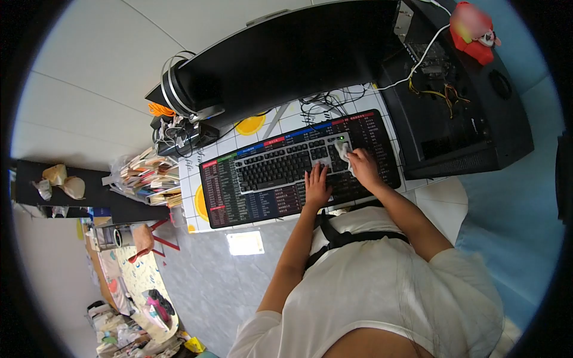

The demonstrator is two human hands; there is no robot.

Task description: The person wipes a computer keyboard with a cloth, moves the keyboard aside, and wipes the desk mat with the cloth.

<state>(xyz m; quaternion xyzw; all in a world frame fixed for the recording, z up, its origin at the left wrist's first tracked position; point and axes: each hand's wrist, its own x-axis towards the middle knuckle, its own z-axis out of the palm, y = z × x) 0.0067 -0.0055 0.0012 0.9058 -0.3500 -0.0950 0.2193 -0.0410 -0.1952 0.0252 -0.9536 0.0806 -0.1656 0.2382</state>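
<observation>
A black keyboard with a silver frame [271, 169] lies on a dark printed desk mat [227, 206]. My right hand [363, 167] grips a white cloth [343, 153], which rests on the keyboard's right end, over part of the number keys. My left hand [317, 186] lies at the keyboard's front edge, left of the cloth, with its fingers spread and their tips on the keys near the arrow cluster. It holds nothing. A small green light shows at the keyboard's top right corner.
Behind the mat stands a wide black monitor [286, 59], with headphones [173, 89] at its left end. Cables [322, 106] lie beneath it. A black computer case [453, 128] stands at the right, a red figure [471, 36] on top. Stacked papers [152, 176] are at the left.
</observation>
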